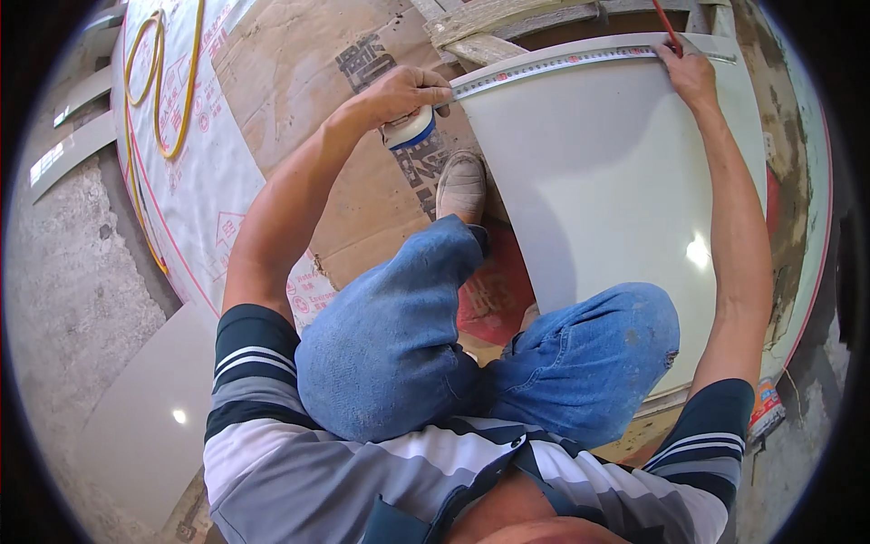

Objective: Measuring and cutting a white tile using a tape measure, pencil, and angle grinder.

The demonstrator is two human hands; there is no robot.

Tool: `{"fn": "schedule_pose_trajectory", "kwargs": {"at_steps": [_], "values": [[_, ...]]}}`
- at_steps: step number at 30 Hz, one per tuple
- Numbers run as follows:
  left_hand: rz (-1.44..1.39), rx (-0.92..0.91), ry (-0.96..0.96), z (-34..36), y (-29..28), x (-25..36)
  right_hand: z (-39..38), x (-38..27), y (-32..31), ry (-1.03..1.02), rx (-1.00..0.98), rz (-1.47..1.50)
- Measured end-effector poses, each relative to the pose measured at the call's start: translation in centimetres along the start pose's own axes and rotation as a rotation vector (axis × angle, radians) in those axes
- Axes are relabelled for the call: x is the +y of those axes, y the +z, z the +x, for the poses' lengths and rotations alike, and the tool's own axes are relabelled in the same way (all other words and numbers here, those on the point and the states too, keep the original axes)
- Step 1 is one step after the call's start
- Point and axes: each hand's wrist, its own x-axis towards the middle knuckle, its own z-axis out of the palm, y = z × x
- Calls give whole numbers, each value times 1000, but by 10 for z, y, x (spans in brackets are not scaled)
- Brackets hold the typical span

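A large white tile (589, 181) lies in front of me, with a metal tape measure (557, 63) stretched across its far edge. My left hand (412, 91) grips the tape by the tile's left corner; the white and blue tape case (408, 129) is just beneath my fingers. My right hand (689, 72) is closed on a thin red pencil (663, 23) at the right part of the tape, near the tile's far right corner, its fingertips on or just beside the tape.
Weathered wooden slats (471, 27) sit beyond the tile. Cardboard (281, 72) and printed white sheeting (181, 199) cover the left floor, with a yellow hose (170, 145). Loose tiles (136, 426) lie at far left. My shoe (460, 186) rests beside the tile.
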Motion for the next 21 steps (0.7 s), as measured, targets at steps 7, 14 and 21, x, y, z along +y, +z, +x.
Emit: {"fn": "schedule_pose_trajectory", "kwargs": {"at_steps": [7,14,21], "values": [[-104,-91,108,-5,-4,-5,4,15,-11,40,-16,-23],[-188,-138,-63,-1,-3,11,3,17,-7,49,20,47],[-244,-59,-202,-1,2,24,8,24,-5,-1,19,82]]}}
